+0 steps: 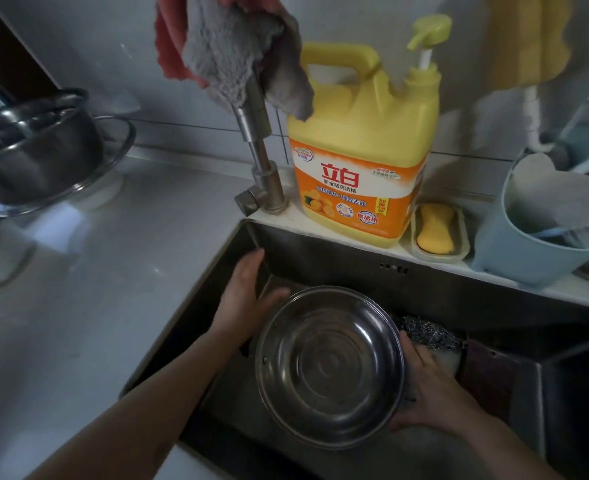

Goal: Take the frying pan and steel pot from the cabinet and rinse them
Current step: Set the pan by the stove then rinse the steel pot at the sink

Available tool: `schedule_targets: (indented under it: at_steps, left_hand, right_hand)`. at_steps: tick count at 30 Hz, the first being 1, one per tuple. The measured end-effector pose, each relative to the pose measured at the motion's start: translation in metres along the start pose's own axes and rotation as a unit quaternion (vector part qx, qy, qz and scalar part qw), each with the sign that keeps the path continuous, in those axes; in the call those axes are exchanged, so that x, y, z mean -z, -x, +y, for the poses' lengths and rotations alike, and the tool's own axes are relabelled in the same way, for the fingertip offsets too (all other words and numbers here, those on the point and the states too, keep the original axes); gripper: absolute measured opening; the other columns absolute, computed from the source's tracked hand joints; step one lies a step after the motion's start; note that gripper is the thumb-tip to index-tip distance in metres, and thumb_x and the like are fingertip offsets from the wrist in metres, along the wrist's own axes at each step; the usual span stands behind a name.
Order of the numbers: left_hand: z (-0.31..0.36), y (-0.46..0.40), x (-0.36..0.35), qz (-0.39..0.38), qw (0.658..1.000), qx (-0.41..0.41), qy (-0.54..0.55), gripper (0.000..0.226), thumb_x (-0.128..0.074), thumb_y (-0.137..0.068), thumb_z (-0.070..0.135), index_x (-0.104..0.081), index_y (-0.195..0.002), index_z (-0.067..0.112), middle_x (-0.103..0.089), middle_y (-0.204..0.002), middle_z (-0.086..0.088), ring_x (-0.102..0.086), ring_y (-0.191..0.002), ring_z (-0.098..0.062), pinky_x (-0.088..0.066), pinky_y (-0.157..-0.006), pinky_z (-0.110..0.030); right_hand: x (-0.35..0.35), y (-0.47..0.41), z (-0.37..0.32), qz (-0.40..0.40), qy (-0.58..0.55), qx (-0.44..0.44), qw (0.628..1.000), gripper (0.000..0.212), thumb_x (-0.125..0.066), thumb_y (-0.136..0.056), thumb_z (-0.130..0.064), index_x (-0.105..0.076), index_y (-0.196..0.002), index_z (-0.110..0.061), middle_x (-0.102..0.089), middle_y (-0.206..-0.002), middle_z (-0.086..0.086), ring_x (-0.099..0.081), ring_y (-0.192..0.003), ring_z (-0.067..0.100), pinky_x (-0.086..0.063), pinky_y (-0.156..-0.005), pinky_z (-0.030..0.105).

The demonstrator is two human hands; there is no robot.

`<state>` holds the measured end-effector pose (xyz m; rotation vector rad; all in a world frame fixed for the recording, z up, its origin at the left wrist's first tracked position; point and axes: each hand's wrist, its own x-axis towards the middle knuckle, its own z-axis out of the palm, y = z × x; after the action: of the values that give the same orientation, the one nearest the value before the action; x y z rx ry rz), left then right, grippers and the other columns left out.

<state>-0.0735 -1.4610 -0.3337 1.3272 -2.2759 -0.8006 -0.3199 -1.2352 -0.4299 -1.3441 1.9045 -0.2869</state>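
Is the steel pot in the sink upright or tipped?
Tipped: the steel pot is held on edge over the sink, its open mouth facing the camera, empty inside.

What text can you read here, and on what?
"立白": large red brand name on the detergent jug label.
"新金桔洗洁精": smaller line just under it.
"食品用": red badge, lower right of the label.
Other label lines and round seals: too small or blurred to read.
Steel pot, sink, bucket: no text.
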Motion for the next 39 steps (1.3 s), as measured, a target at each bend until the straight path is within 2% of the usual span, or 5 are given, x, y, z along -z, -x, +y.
schedule_targets:
  at_steps: [3,14,30,34,39]
  left_hand:
    - [0.044,-0.032,0.02,0.134,0.985,0.037,0.098,0.075,-0.059,-0.09,0.042,-0.018,-0.151,0.024,-0.025,-0.155,-0.001,-0.034,-0.137,-0.018,-0.035,-0.11,-0.039]
    - [0.064,-0.111,0.025,0.161,0.962,0.204,0.086,0.03,-0.037,-0.102,0.022,-0.044,-0.128,0.008,-0.053,-0.121,-0.01,-0.052,-0.107,-0.02,-0.04,-0.088,-0.029]
    - [0.064,-0.106,0.029,0.145,0.973,0.176,0.038,0.032,-0.031,-0.102,0.013,-0.043,-0.127,-0.003,-0.054,-0.12,-0.022,-0.054,-0.108,-0.033,-0.042,-0.089,-0.037]
    - [0.061,-0.106,0.028,0.136,0.976,0.161,0.052,0.029,-0.03,-0.103,0.014,-0.043,-0.126,0.003,-0.051,-0.109,-0.012,-0.049,-0.077,-0.011,-0.039,-0.062,-0.02]
    - [0.057,-0.107,0.029,0.132,0.975,0.161,0.073,0.027,-0.032,-0.103,0.015,-0.043,-0.126,0.005,-0.048,-0.105,-0.007,-0.045,-0.075,-0.01,-0.034,-0.059,-0.017]
  right_hand:
    - [-0.001,0.0,-0.001,0.0,0.0,-0.004,1.0,0.165,-0.058,-0.021,-0.096,0.029,-0.147,-0.035,0.002,-0.159,-0.01,-0.007,-0.149,0.023,-0.025,-0.119,0.042]
    - [-0.009,-0.003,0.004,0.016,0.007,0.004,1.0,0.158,-0.076,-0.035,-0.079,0.031,-0.144,-0.038,-0.003,-0.159,-0.007,-0.016,-0.146,0.026,-0.027,-0.118,0.042]
    - [-0.012,-0.007,0.006,0.018,0.04,-0.002,0.999,0.159,-0.076,-0.039,-0.078,0.029,-0.148,-0.029,-0.005,-0.16,-0.001,-0.014,-0.147,0.026,-0.021,-0.12,0.039]
    - [-0.011,-0.007,0.006,0.015,0.036,-0.001,0.999,0.158,-0.075,-0.037,-0.081,0.037,-0.138,-0.035,-0.006,-0.159,-0.001,-0.015,-0.146,0.025,-0.022,-0.119,0.038]
    - [-0.012,-0.009,0.008,0.013,0.04,0.009,0.999,0.154,-0.056,-0.026,-0.096,0.044,-0.129,-0.04,-0.004,-0.161,0.0,-0.013,-0.147,0.024,-0.018,-0.121,0.037]
